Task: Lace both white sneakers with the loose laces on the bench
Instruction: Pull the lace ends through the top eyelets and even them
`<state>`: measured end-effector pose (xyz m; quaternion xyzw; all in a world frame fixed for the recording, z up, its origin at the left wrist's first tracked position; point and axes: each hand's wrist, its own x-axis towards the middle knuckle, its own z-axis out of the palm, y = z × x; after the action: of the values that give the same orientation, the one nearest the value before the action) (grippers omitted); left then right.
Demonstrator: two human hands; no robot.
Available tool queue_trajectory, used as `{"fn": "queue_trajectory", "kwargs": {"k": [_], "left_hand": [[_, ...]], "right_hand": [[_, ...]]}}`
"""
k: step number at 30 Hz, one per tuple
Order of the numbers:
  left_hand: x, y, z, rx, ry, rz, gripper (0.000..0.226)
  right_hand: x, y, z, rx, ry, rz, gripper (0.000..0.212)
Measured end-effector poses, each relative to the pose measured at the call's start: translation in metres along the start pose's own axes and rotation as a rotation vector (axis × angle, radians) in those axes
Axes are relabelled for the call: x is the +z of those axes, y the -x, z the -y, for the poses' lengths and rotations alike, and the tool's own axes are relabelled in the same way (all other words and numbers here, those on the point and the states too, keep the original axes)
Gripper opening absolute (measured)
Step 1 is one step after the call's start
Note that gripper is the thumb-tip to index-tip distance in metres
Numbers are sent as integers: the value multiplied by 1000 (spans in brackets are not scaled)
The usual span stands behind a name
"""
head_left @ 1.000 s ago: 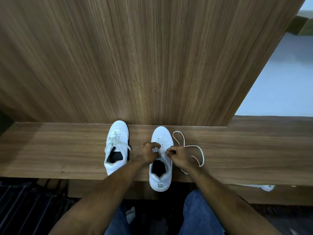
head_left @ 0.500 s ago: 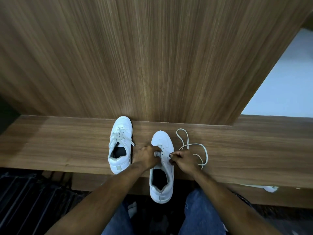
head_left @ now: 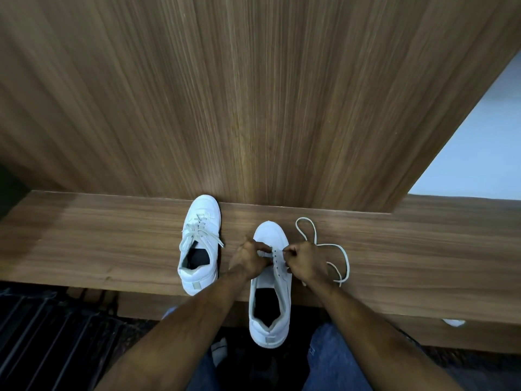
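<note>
Two white sneakers stand on the wooden bench [head_left: 98, 249], toes toward the wall. The left sneaker [head_left: 200, 244] has a lace threaded through it, its ends hanging loose. The right sneaker [head_left: 271, 283] sticks out over the bench's front edge and shows bare eyelets. My left hand [head_left: 248, 259] grips this sneaker's left eyelet flap. My right hand [head_left: 303, 262] pinches the end of the loose white lace [head_left: 335, 246] at the right eyelet row. The rest of that lace loops on the bench to the right of the shoe.
A tall wood-panelled wall [head_left: 253, 94] rises right behind the bench. A pale floor [head_left: 473, 153] shows at the far right. Dark slats [head_left: 50, 334] lie below the bench at the left. My knees in blue jeans [head_left: 332, 359] are under the shoe. A white scrap [head_left: 454, 322] lies at the lower right.
The view has shifted a little. My hands stay on the right sneaker's eyelets, and the lace's loops on the bench have shifted slightly. The left sneaker has not moved.
</note>
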<state>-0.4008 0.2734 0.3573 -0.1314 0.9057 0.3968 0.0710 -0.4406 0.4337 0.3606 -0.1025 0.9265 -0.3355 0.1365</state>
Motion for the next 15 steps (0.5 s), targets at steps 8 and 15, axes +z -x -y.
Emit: {"fn": "queue_trajectory", "kwargs": {"k": [8, 15], "left_hand": [[6, -8, 7, -50, 59, -23, 26], [10, -10, 8, -68, 96, -75, 20]], "right_hand": [[-2, -14, 2, -162, 264, 39, 25], [2, -18, 6, -215, 332, 44, 27]]}}
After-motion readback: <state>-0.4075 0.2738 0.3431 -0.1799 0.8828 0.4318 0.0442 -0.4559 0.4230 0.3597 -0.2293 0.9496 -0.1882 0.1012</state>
